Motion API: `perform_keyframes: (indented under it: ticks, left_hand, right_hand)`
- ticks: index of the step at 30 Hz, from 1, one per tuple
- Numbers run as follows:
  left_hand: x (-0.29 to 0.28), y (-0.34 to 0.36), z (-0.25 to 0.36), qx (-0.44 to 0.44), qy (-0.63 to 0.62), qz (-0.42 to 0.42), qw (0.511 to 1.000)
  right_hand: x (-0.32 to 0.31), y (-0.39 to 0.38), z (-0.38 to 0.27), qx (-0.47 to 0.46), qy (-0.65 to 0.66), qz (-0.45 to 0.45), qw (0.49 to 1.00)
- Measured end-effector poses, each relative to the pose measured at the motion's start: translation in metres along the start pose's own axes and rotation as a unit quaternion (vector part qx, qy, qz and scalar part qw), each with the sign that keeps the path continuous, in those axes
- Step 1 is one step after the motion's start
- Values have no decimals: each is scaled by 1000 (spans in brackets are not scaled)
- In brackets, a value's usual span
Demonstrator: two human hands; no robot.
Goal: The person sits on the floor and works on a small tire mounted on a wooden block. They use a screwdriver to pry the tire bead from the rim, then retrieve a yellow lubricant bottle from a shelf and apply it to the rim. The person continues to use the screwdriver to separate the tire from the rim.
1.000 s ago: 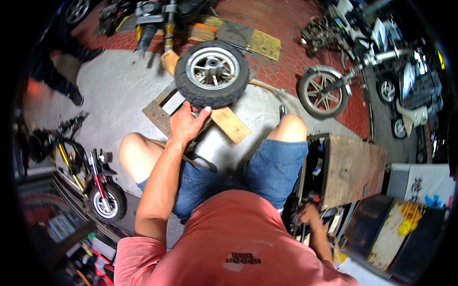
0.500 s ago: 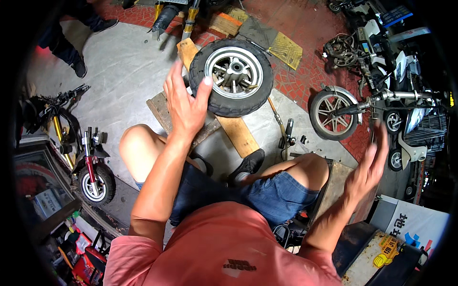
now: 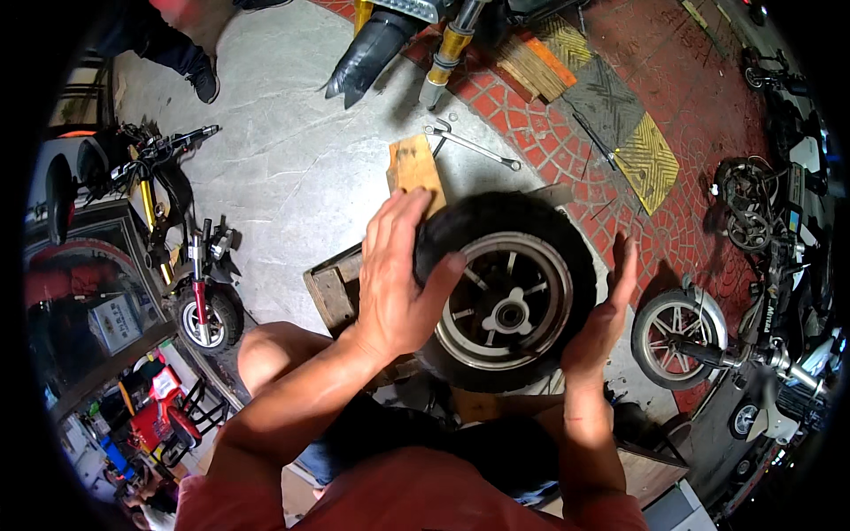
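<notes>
The wheel (image 3: 509, 313) is between your left hand (image 3: 390, 274) and your right hand (image 3: 602, 327). A board (image 3: 412, 168) pokes out past the wheel's far left edge. A wrench (image 3: 474, 148) lies on the floor (image 3: 266, 133) beyond the wheel, with a fork leg (image 3: 450, 55) farther off. Mats (image 3: 646, 164) lie beyond it, to the right. A bike wheel (image 3: 651, 341) stands right of it. A small bike (image 3: 200, 305) is well left.

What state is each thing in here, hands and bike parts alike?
Left hand: open, thumb over the tyre
Right hand: open, beside the tyre
Tyre: fitted on its wheel
Wrench: lying on the floor
Gold fork: bare, no wheel at its lower end
Red fork: fitted with a small wheel
</notes>
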State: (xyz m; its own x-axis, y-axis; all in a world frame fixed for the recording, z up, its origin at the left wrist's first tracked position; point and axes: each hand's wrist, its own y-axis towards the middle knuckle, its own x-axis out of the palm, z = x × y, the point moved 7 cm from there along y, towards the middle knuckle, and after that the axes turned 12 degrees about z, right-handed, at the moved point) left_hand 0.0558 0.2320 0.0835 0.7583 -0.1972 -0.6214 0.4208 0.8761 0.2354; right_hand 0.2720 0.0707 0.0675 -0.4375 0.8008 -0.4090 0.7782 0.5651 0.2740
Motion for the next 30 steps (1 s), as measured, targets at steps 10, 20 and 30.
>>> perform_keyframes:
  ticks: [10,20,30]
  left_hand:
    - [-50,8,23,-170,249,-109,947]
    - [-410,-281,45,-588,163,102,785]
    - [-338,-922,384,-929,28,335,157]
  right_hand:
    - [-30,19,-73,103,-346,-134,923]
    - [-267,-85,-148,-202,-344,-625,671]
    - [-59,54,-275,-74,-557,-475,677]
